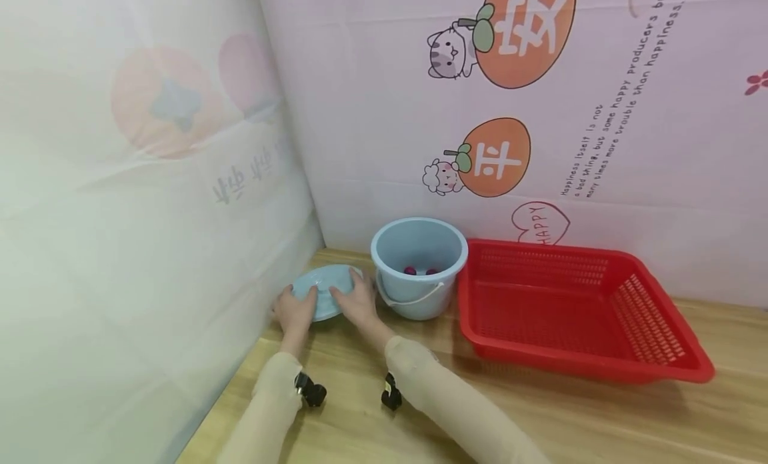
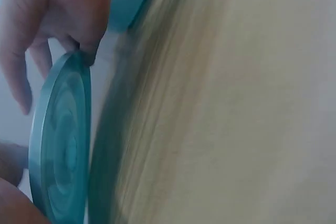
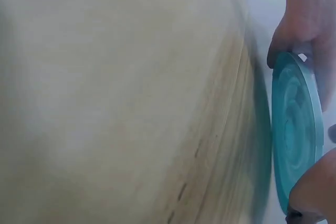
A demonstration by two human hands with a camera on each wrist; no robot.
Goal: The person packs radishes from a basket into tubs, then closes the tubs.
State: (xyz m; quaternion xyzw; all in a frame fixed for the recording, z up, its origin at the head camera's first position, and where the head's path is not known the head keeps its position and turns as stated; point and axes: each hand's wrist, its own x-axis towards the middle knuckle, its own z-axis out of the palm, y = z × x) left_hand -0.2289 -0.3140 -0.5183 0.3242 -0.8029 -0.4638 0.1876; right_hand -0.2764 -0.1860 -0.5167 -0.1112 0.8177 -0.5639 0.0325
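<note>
A round light blue lid [image 1: 327, 277] is held in both hands just left of a light blue bucket [image 1: 420, 301]. My left hand [image 1: 296, 311] grips the lid's left edge, thumb on the near side. On the opposite edge, my right hand [image 1: 357, 301] grips it, thumb also on the near side. Both wrist views show the lid [image 2: 65, 145] edge-on above the wood, its ringed face [image 3: 294, 129] visible. Fingers behind the lid are partly hidden. Inside the bucket lie small dark red round things [image 1: 410, 271], partly hidden by its wall.
Right of the bucket stands a red plastic basket [image 1: 558, 363] with slotted sides. A white sheet [image 1: 180, 284] hangs close along the left, and a printed pink cloth [image 1: 372, 117] covers the back. The bucket's white handle [image 1: 414, 301] hangs down in front.
</note>
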